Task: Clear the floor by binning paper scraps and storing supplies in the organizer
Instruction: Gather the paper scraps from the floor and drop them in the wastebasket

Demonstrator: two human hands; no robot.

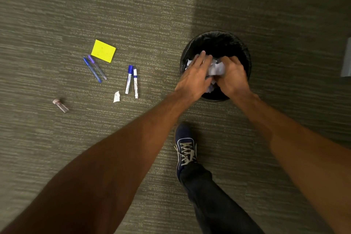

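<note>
Both your hands are over the bin point(245, 47), a round black one lined with a dark bag, standing on the carpet point(57, 5). Your left hand point(193, 78) lies flat, fingers straight and close together, pressing on crumpled paper point(216, 68). Your right hand point(234, 76) curls its fingers around the same wad from the other side. More scraps show inside the bin below your hands. One scrap point(116, 97) lies on the carpet, just beside two markers point(132, 81). Farther left lie two pens point(95, 68), side by side, next to a yellow pad point(103, 50). A small tube point(60, 105) lies apart, lower left. Your shoe point(185, 148) stands near the bin.
</note>
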